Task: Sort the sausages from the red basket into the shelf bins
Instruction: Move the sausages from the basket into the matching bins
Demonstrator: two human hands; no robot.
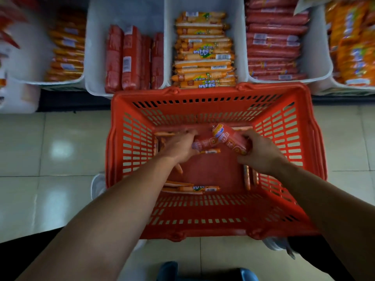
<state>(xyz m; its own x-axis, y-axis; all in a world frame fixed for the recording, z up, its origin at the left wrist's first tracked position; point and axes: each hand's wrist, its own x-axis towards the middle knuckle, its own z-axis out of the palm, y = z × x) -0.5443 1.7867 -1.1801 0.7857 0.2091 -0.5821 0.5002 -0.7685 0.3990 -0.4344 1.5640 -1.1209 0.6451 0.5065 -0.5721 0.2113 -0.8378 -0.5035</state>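
both hands [180, 147] grip sausages [231, 139] inside red basket [215, 209].

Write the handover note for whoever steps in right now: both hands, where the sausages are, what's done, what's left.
Left hand: inside the red plastic slotted basket, fingers closed on a thick red-wrapped sausage.
Right hand: also in the basket, gripping a second thick red sausage, tilted up off the floor of the basket.
Still in the basket: thin orange sausages along the near wall, more at the sides and far wall.
Done: white plastic shelf bins already hold sorted red and orange stacks.
Left: bin the two held sausages with the matching red ones, then clear the orange ones.
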